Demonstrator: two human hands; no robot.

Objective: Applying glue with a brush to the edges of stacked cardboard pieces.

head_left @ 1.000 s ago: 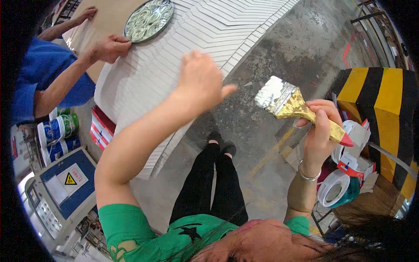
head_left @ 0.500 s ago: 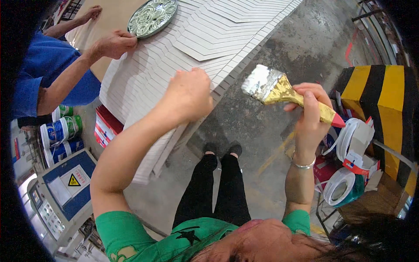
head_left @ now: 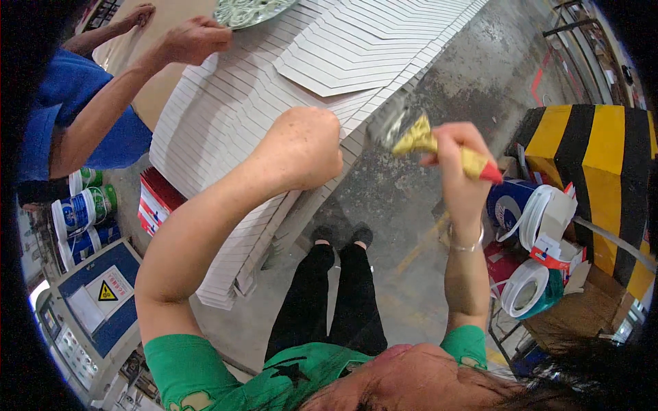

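Note:
My right hand [head_left: 462,157] is wrapped round the handle of a paintbrush [head_left: 415,137], yellow with a red end. Its bristles point left and are smeared by motion, over the floor beside the table edge. Above the near edge of a spread of overlapping white sheets [head_left: 336,58] with dark lines, my left hand [head_left: 307,147] is closed in a fist. Its fingers curl out of sight, so whatever they may hold is hidden. At the top, a co-worker's hand [head_left: 195,41] grips the rim of a round tray [head_left: 255,14] of pale green rings, partly cut off by the frame.
To the right stands a yellow-and-black striped block [head_left: 589,171], with white-lidded buckets [head_left: 524,288] and opened cardboard below it. On the left are a machine panel [head_left: 99,294] with a warning sign, blue and green buckets [head_left: 79,212] and a red box [head_left: 157,202].
The paintbrush has swung left and lower in my right hand, its bristles now blurred. The co-worker's hand and the tray have shifted up and right. My left fist stays over the sheets.

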